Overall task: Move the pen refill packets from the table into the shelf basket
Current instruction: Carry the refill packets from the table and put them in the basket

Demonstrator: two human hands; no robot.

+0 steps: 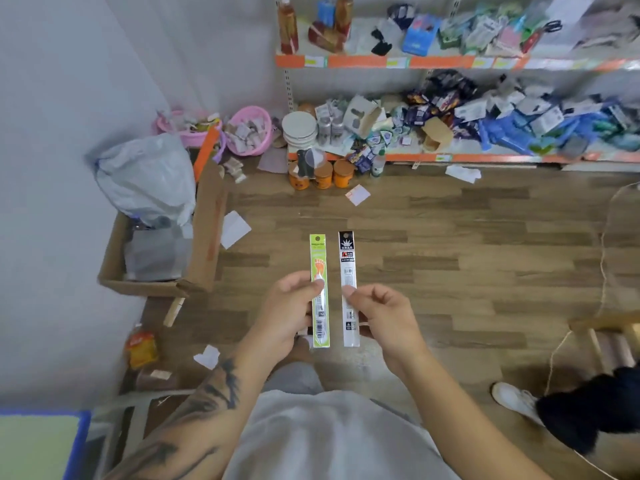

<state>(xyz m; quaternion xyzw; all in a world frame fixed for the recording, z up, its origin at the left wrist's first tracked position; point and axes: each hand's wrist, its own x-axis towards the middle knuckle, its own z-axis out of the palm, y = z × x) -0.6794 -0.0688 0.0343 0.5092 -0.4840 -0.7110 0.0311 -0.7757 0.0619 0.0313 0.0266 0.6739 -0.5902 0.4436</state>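
green packet: pen refill packet, long and narrow, green header card at the far end. held upright above the floor, pinched in its lower half by the left hand, so most of its length stands clear beyond the grip.
white packet: second refill packet, black header at the far end. pinched in its lower half by the right hand; runs parallel to the green one, just beside it, not touching.
left grip: thumb closed on the packet's face, fingers curled behind; nothing else in it.
right grip: thumb tip pressing the packet's left edge, fingers curled behind; nothing else in it.
why held so: judged, one packet per hand with printed faces toward the wearer lets both be read or sorted before stowing.
pink baskets: two, ahead and left of both grips, at the foot of the shelf, holding small wrapped items. judged likely targets; which one cannot be told.
progress: judged, packets off the bench and in carriage, not yet stowed.
cardboard box: left of the left grip, on the floor, grey bag inside.
orange jars: ahead of the grips, under the lowest shelf edge.
paper scraps: scattered on the wood floor beyond the packets.
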